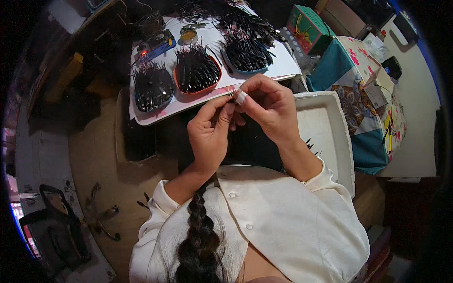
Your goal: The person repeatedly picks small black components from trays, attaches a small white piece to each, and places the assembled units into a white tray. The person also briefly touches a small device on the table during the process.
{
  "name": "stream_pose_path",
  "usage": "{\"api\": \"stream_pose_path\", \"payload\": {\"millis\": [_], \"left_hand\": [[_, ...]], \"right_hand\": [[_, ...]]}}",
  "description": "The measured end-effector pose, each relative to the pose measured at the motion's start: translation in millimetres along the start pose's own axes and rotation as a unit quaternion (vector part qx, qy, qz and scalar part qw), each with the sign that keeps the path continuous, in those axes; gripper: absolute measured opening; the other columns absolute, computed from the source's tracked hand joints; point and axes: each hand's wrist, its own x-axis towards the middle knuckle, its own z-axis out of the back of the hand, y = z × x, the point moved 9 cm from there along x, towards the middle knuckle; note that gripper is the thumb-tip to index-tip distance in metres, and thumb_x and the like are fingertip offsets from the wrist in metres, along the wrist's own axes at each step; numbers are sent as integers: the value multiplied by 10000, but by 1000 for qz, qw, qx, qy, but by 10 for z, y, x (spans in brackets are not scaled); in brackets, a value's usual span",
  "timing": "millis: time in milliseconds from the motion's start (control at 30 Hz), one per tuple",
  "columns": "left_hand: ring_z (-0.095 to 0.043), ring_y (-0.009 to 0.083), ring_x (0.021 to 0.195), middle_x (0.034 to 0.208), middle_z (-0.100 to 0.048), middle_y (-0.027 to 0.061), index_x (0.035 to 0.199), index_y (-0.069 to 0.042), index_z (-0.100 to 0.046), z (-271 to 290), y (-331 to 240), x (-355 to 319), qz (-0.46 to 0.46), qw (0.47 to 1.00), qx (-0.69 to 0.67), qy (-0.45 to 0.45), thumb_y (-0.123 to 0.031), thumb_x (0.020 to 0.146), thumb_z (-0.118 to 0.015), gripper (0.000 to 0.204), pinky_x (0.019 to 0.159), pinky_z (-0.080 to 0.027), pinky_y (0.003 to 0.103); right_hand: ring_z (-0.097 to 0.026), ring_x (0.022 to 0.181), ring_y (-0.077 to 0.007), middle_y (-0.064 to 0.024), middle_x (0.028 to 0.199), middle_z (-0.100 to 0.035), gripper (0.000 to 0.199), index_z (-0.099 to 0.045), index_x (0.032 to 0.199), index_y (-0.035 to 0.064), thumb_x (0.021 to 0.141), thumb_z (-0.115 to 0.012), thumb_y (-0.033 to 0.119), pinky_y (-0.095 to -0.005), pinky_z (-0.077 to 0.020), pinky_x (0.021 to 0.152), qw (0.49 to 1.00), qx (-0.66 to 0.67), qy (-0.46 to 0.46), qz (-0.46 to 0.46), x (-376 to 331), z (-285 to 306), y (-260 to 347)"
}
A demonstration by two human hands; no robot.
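In front of my chest, my left hand (207, 137) and my right hand (271, 111) meet, both closed in a pinch. Between the fingertips show the thin bare ends of a wire (231, 91); the rest of it is hidden by the fingers. White tape (241, 97) wraps a fingertip of the right hand. Just beyond stands an orange-red bowl (197, 92) packed with short black cables (196, 70). A blue bowl (250, 72) of similar cables sits to its right, and another heap of black cables (153, 85) to its left.
On the white table (283, 61) are a small blue device (160, 46) with a red light, a round tin (188, 36) and more cables (245, 23). A white foam box (335, 127) lies at my right. Beyond it are a patterned cloth (354, 94) and a green box (309, 29).
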Motion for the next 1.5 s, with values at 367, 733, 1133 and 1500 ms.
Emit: {"api": "stream_pose_path", "payload": {"millis": [367,733,1133,1500], "left_hand": [[-604,86,721,902,-670,90,1054,59,-626,10,140,-113,99,964,-247,29,-83,941,-582,187,591,-449,153],[-592,108,702,864,-675,93,1023,62,-651,31,140,-172,146,959,-229,81,-44,927,-580,159,619,-474,191],[-617,105,720,828,-664,86,1037,61,-652,54,337,-258,173,969,-151,92,-50,904,-630,174,622,-490,190],[-543,71,542,753,-671,119,1010,66,-655,37,479,-173,218,963,-118,110,-31,922,-591,146,467,-396,170]], "right_hand": [[-546,708,-67,-32,878,-616,89,-578,953,19,897,-628,67,-191,-460,635,921,349,73,-159,-127,-219,-460],[-493,703,-36,9,883,-588,123,-583,976,23,893,-643,91,-167,-387,594,955,213,95,-182,-201,-193,-269],[-493,671,-69,3,798,-551,138,-575,999,24,897,-633,97,-216,-428,618,885,349,138,-276,-345,-215,-636],[-593,816,-140,-32,933,-573,340,-499,1138,52,850,-668,113,-276,-501,744,861,389,142,-294,-305,-190,-906]]}}
